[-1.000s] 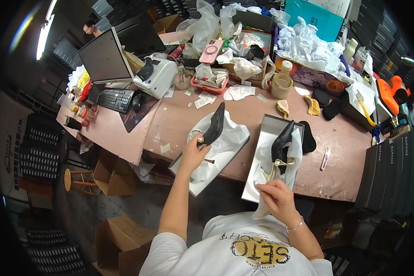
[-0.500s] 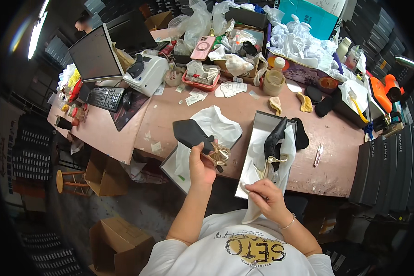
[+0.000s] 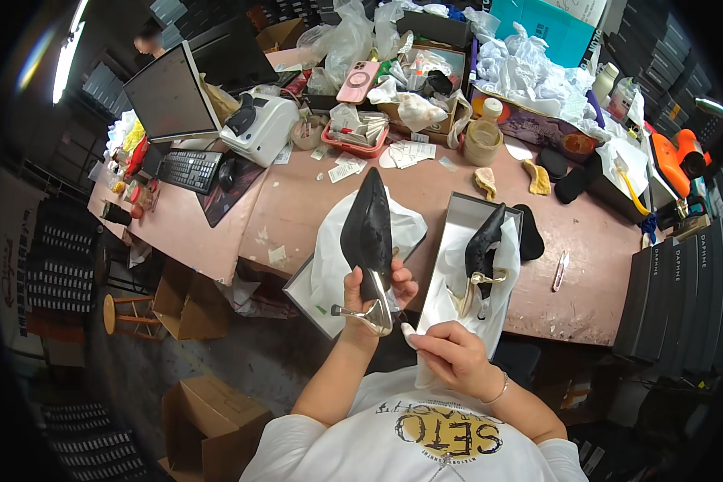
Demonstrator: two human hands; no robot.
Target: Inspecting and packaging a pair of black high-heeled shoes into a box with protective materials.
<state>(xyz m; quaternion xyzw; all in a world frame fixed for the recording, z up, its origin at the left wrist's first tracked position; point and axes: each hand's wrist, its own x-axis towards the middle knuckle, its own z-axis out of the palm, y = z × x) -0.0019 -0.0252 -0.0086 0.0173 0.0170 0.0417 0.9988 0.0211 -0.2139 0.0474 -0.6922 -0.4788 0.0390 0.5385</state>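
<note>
My left hand (image 3: 403,284) grips a black pointed-toe high-heeled shoe (image 3: 367,221), toe pointing away from me and its shiny metallic heel toward me. Close to the heel end, my right hand (image 3: 456,353) pinches a white cloth (image 3: 428,373), which hangs down in front of my shirt. A matching shoe (image 3: 481,245) lies on white tissue in an open grey shoebox (image 3: 446,241) to the right. Under the held shoe, white tissue paper (image 3: 327,261) covers much of the grey box lid (image 3: 305,299).
A small pair of snips (image 3: 561,271) and yellow sponge pieces (image 3: 537,177) lie on the pink table (image 3: 297,201). Behind stand a red basket (image 3: 353,145), a jar (image 3: 483,143), a printer (image 3: 261,128) and a keyboard (image 3: 189,170). Stacked shoeboxes (image 3: 667,297) border the right side.
My left hand has turned the shoe so its toe points away and its heel faces me. My right hand has moved left with the cloth, closer to the shoe.
</note>
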